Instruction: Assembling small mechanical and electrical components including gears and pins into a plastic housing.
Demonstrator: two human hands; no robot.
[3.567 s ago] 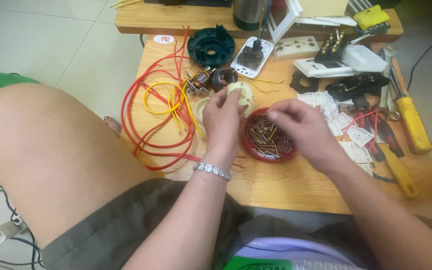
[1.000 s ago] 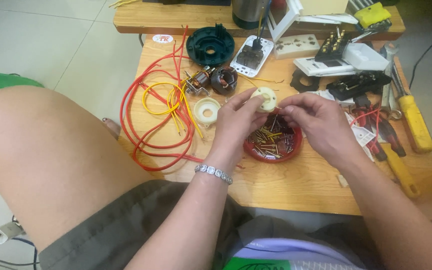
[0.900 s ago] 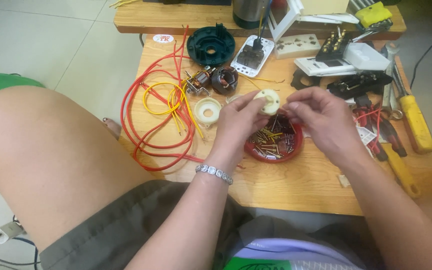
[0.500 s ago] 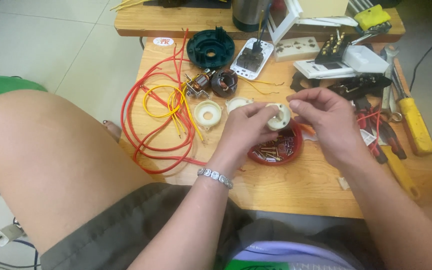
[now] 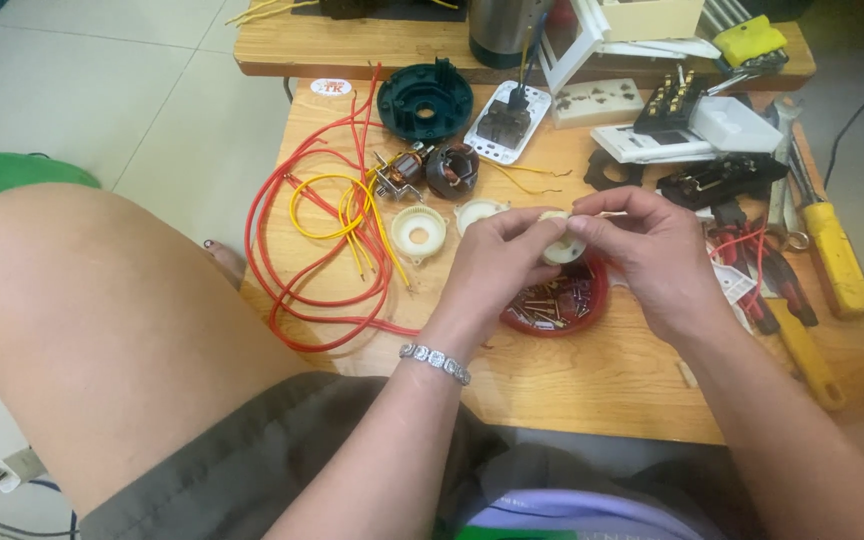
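Above the red screw dish (image 5: 557, 305), left hand (image 5: 497, 262) and right hand (image 5: 647, 250) are pinching a small cream plastic part (image 5: 558, 247) between closed fingertips. Bare wooden tabletop (image 5: 592, 385) is lying open toward the near edge. Red wire loops (image 5: 297, 260) are crowding the left, screwdrivers (image 5: 822, 260) the right.

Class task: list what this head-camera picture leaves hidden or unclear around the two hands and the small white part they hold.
- White round part, head view: mostly covered by left hand and right hand.
- Red dish: far half hidden behind both hands.
- Thin piece at right fingertips: too small to identify.
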